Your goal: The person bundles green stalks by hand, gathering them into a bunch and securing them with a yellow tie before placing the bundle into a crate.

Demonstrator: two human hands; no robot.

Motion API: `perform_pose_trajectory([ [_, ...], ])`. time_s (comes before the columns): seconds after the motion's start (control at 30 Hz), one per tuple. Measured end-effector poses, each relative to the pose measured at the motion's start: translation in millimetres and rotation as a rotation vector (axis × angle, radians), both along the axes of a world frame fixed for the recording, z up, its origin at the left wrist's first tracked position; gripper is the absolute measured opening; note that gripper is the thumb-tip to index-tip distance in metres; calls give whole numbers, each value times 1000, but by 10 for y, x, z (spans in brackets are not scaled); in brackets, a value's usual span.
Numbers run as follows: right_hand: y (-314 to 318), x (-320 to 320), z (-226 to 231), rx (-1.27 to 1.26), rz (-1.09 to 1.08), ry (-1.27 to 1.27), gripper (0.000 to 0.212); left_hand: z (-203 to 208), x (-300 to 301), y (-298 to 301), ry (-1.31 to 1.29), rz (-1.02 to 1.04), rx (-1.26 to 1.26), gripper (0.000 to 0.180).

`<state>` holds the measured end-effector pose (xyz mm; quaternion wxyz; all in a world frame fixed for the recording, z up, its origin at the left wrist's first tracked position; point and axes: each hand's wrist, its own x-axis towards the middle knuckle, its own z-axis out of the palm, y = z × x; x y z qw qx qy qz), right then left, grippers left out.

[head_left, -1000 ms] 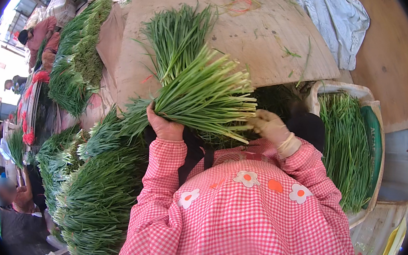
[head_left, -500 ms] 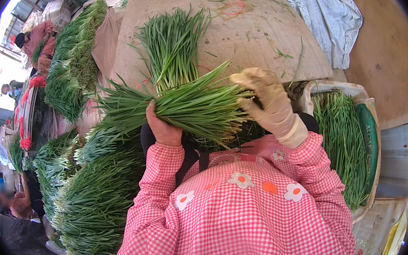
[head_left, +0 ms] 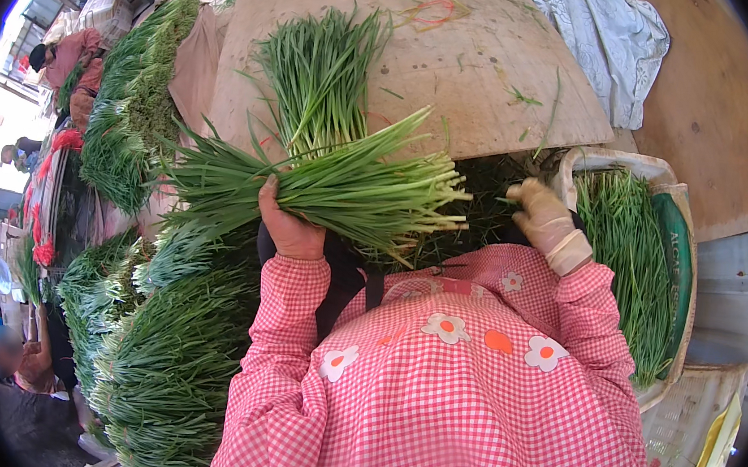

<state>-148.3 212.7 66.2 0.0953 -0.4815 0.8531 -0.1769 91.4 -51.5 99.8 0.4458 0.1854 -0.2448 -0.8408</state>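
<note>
A bunch of green garlic chives [head_left: 351, 191] is gripped round its middle by my bare left hand [head_left: 290, 218]. The leaf tips fan out to the left, and the pale cut stem ends point right. My right hand [head_left: 545, 218], in a tan glove, is apart from those stem ends, to their right. Its fingers are curled closed; a thin dark green bit seems to stick out, but I cannot make out what they hold. Just beyond the held bunch, a second chive bunch [head_left: 321, 80] lies on the wooden board [head_left: 479, 73].
Large chive piles [head_left: 172, 367] lie at left. A white crate [head_left: 569, 176] of chives stands at right. On the board are a loose red-yellow band [head_left: 436, 12] and leaf scraps. White cloth [head_left: 603, 48] lies at far right. Other people [head_left: 75, 61] work at far left.
My gloved right hand has moved right, away from the stem ends, and its fingers have curled closed. The stem ends look paler and cleaner. My left hand still grips the bunch.
</note>
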Motion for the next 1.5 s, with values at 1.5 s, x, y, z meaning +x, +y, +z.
perform_pose_trajectory([
  [1.5,-1305,938,239,-563,-63,-1582,29,-235,-819,-630,476,-338,-210,17],
])
